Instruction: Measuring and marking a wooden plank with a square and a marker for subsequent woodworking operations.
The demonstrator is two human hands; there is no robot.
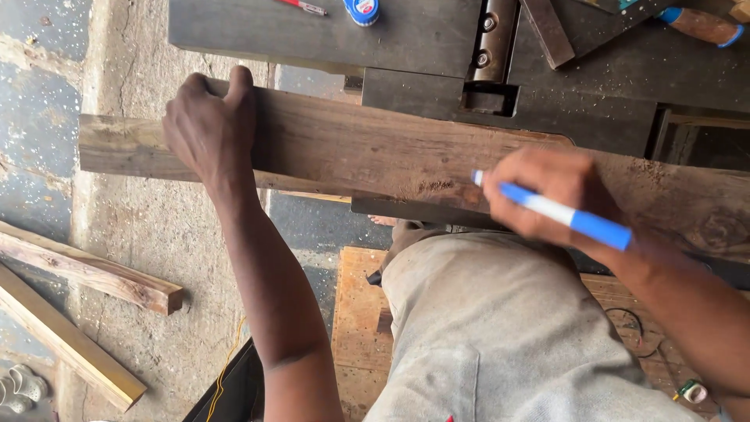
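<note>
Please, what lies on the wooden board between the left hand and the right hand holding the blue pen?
Only bare board lies between the left hand and right hand with its pen, shown in the head view.

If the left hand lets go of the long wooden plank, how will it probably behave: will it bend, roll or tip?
The wooden plank looks thick and solid, so probably stiff, not floppy. Its flat faces make rolling unlikely. Its end sticks out past the dark machine table, under the left hand, so it might tip there. The right hand holds a blue pen.

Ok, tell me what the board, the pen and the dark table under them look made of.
Board: raw unfinished wood, with visible grain and a rough edge. Pen in the right hand: probably plastic, smooth blue and white. Dark table: looks like dull metal, dusted with sawdust; not certain.
</note>
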